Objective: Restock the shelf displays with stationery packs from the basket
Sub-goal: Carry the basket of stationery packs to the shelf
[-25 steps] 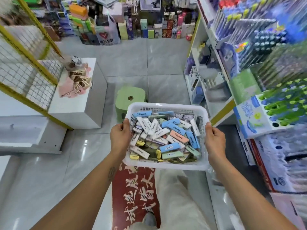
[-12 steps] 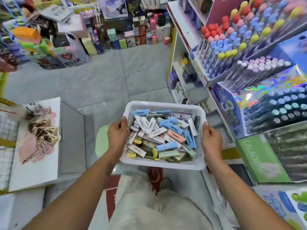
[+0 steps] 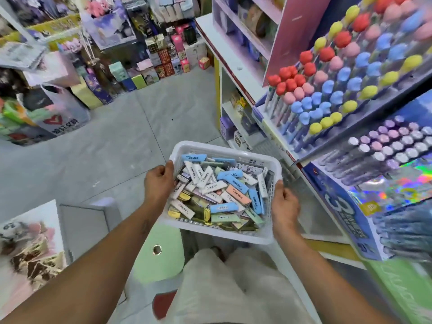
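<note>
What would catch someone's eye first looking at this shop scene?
Probably the white basket at center, heaped with pastel stationery packs, gripped by the left hand and right hand on opposite rims. Next, the rows of pens with red, pink, blue and yellow toppers on the shelf at right.

White slatted basket (image 3: 268,164) brimming with jumbled pastel stationery packs (image 3: 219,190), beside shelf displays (image 3: 327,94).

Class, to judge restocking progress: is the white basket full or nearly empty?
Full: stationery packs heap across the white basket, hiding its floor.
</note>
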Demonstrator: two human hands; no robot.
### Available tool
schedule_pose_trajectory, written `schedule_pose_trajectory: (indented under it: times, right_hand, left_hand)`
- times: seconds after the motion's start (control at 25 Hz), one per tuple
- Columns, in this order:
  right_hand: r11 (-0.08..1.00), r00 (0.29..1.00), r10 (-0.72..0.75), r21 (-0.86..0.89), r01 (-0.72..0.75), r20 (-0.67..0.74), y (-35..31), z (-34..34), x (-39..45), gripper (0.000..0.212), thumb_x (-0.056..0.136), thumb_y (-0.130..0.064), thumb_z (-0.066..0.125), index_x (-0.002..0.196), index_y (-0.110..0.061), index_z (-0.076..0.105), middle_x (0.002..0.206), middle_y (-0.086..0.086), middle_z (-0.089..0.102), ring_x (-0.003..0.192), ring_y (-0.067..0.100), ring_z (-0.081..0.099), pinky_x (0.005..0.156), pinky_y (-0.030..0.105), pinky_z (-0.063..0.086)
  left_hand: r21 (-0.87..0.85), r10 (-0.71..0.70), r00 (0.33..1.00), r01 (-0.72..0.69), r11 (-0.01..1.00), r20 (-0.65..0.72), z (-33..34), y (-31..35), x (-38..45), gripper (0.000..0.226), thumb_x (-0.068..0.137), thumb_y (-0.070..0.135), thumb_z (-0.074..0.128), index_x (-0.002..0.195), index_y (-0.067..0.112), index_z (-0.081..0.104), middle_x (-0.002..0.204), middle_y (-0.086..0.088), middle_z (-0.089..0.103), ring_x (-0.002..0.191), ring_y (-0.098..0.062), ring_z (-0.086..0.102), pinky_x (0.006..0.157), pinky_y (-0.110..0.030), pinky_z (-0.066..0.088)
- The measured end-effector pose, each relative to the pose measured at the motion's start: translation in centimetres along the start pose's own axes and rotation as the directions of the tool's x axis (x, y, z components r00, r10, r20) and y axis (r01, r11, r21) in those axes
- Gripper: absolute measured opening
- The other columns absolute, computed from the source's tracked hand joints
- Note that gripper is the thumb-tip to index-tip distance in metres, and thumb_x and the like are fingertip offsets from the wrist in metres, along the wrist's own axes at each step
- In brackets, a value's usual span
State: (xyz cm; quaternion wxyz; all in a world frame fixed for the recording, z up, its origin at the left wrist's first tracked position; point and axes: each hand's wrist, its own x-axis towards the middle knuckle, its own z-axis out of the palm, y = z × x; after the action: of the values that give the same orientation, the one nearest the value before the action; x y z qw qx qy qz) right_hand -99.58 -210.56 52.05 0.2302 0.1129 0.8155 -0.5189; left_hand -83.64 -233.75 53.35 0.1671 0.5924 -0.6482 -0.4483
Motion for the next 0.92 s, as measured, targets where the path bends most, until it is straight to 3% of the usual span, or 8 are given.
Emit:
schedule_pose_trajectory:
  times: [0.12,0.24,0.32,0.44,0.56,0.72,0.92]
  right_hand:
    - [1.0,1.0,0.009,0.018,-0.009,-0.008,-1.2,2.6,2.0,0.05,0.102,-0.045,0.048,0.079,-0.003,0.062,0.085,0.022,0.07,0.082,0.042,0.07,0.075,0.056,0.059]
    - [1.0,1.0,0.019,0.005,-0.019,-0.025,-1.7,4.7,4.1,0.049,0.102,-0.044,0.047,0.081,-0.002,0.063,0.087,0.022,0.07,0.083,0.041,0.07,0.077,0.055,0.058]
    - [0.998,0.998,0.062,0.027,-0.061,-0.03,-1.8,6.4,5.4,0.049,0.102,-0.044,0.047,0.081,-0.003,0.062,0.087,0.022,0.07,0.081,0.039,0.071,0.076,0.053,0.06]
    - [0.995,0.986,0.096,0.04,-0.091,-0.134,-1.7,9.4,7.6,0.051,0.102,-0.044,0.046,0.075,-0.003,0.061,0.082,0.02,0.068,0.077,0.037,0.067,0.074,0.049,0.057]
    - [0.989,0.952,0.132,0.096,-0.109,-0.277,-1.4,12.8,9.5,0.05,0.103,-0.042,0.047,0.063,-0.012,0.052,0.068,0.009,0.057,0.063,0.025,0.052,0.069,0.036,0.043]
    - [0.96,0.845,0.276,0.164,-0.225,-0.457,1.0,16.9,10.2,0.054,0.103,-0.046,0.043,0.067,-0.007,0.054,0.07,0.013,0.058,0.068,0.029,0.053,0.065,0.037,0.041]
    - [0.925,0.724,0.376,0.279,-0.258,-0.578,6.1,19.4,9.1,0.053,0.102,-0.047,0.043,0.066,-0.01,0.055,0.067,0.012,0.061,0.062,0.025,0.056,0.061,0.034,0.043]
  left_hand:
    - [0.022,0.008,1.0,-0.008,1.0,0.009,0.7,0.9,3.7,0.05,0.099,0.041,0.051,0.059,0.011,0.051,0.052,-0.003,0.051,0.047,-0.014,0.047,0.05,-0.026,0.036]
    - [0.056,0.009,1.0,-0.01,0.998,0.021,1.5,1.8,7.2,0.054,0.099,0.042,0.05,0.069,-0.002,0.06,0.062,-0.017,0.06,0.055,-0.022,0.053,0.055,-0.03,0.041]
    - [0.084,0.025,0.998,-0.029,0.996,0.052,2.3,2.4,9.9,0.053,0.099,0.042,0.05,0.067,0.001,0.058,0.061,-0.016,0.057,0.054,-0.021,0.052,0.055,-0.03,0.04]
    - [0.135,0.069,0.989,-0.087,0.987,0.129,4.2,3.6,14.9,0.052,0.098,0.042,0.05,0.064,0.003,0.055,0.059,-0.015,0.053,0.053,-0.021,0.049,0.054,-0.029,0.037]
    - [0.18,0.137,0.962,-0.181,0.967,0.235,7.0,4.8,20.6,0.056,0.099,0.042,0.049,0.065,-0.002,0.054,0.061,-0.021,0.054,0.055,-0.023,0.048,0.054,-0.031,0.036]
    - [0.173,0.216,0.858,-0.328,0.928,0.467,12.0,5.5,27.1,0.057,0.1,0.042,0.048,0.064,-0.002,0.05,0.063,-0.024,0.058,0.056,-0.024,0.05,0.057,-0.033,0.039]
    - [0.121,0.246,0.72,-0.417,0.901,0.649,17.0,2.6,29.4,0.053,0.1,0.037,0.051,0.054,0.013,0.038,0.047,-0.002,0.043,0.047,-0.013,0.04,0.05,-0.028,0.031]
